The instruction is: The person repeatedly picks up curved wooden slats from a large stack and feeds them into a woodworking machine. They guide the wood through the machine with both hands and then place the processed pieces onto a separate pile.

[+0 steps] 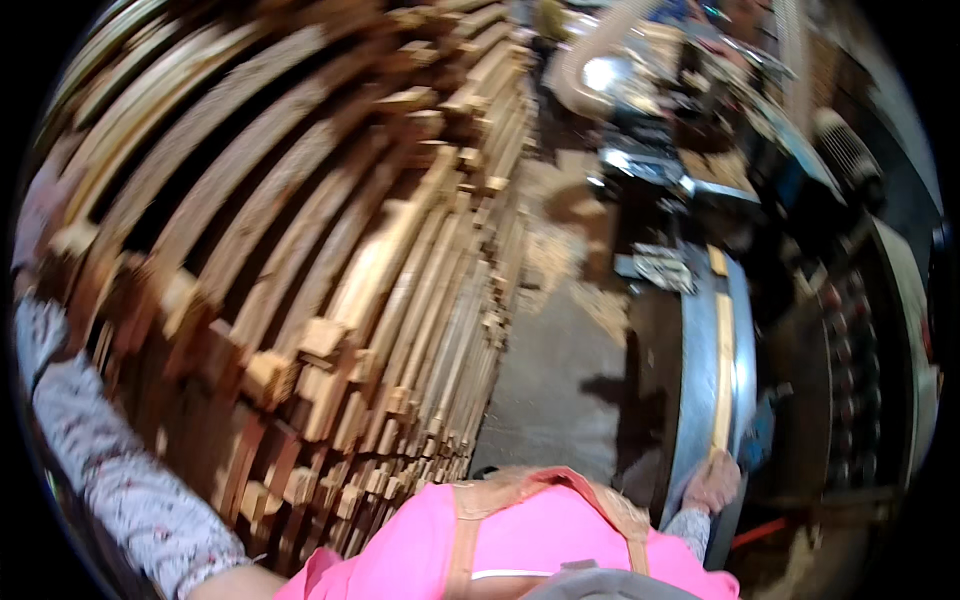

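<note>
My right hand (713,483) is closed on the near end of a narrow wooden strip (724,370). The strip lies lengthwise on the long metal bed (693,400) of a machine, and a short wooden piece (717,260) sits just past its far end. At the far left, my left arm reaches out in a patterned sleeve. My left hand (45,205) is blurred beside the outermost strips of a large wood stack (230,190). Its fingers are too smeared to show whether they grip a strip.
The machine's head (640,165), with metal parts and a pale hose (580,70), stands beyond the bed. Sawdust (560,260) lies on the grey floor (550,380) between stack and machine. Strip ends jut out unevenly from the stack. A dark rack (850,370) stands at the right.
</note>
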A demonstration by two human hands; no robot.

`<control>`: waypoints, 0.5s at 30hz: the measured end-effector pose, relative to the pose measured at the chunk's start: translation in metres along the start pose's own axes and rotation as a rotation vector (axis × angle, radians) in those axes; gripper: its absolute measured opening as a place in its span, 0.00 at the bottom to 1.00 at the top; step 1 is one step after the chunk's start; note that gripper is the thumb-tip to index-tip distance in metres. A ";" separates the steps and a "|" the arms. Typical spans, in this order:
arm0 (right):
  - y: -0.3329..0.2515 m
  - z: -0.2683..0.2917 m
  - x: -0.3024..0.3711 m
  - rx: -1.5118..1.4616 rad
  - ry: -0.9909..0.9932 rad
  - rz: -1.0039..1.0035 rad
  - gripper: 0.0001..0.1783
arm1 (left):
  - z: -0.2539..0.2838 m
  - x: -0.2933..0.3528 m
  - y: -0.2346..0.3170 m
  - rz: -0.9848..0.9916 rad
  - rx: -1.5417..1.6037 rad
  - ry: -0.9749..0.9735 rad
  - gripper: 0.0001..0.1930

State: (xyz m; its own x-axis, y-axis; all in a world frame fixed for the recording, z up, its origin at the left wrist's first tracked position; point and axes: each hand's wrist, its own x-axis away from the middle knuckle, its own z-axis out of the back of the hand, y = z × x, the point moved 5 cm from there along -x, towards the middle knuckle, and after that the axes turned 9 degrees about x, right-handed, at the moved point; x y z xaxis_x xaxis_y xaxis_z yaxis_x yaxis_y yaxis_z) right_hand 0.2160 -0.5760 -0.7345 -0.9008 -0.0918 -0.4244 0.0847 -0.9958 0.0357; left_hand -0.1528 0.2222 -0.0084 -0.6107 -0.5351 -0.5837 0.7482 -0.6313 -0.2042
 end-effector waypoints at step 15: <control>-0.112 -0.103 -0.275 -0.165 -0.472 -0.070 0.26 | 0.037 0.100 0.049 0.251 -0.485 -0.032 0.29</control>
State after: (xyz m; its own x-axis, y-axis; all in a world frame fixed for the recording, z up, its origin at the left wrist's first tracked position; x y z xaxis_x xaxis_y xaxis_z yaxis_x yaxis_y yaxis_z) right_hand 0.4984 -0.4385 -0.7151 -0.9979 -0.0543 0.0364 0.0488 -0.9893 -0.1377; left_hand -0.1868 0.1174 -0.0472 -0.3998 -0.6579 -0.6382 0.9011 -0.1545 -0.4052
